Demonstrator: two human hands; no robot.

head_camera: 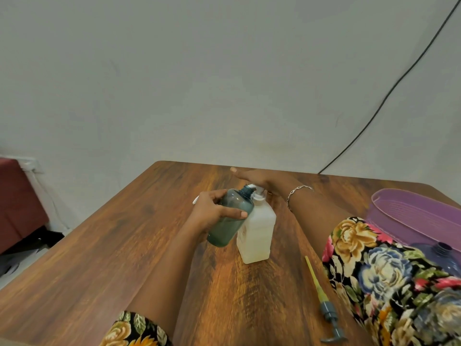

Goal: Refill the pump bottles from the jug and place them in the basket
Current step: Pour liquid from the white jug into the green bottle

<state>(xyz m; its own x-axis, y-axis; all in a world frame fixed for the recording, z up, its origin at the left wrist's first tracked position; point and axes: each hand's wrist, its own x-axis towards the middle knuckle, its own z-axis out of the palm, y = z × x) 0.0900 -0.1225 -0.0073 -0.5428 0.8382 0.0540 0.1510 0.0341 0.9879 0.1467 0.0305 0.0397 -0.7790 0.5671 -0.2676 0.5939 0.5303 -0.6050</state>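
Observation:
My left hand [212, 211] grips a translucent teal bottle [229, 221] with no pump on it. The bottle is tilted, and its open neck leans against the pump nozzle of a white square pump bottle [257, 236] standing mid-table. My right hand [252, 177] lies flat over that white pump head [259, 196], fingers straight and pointing left. I cannot tell whether it is pressing down. A loose grey pump with a yellow-green tube [324, 303] lies on the table near my right sleeve. The purple basket [411, 213] stands at the right.
A bluish-purple bottle with an open neck [441, 255] stands in front of the basket, partly hidden by my floral sleeve. A small white object [195, 200] pokes out behind my left hand. The wooden table [124, 245] meets the wall at the back, with a black cable [389, 96].

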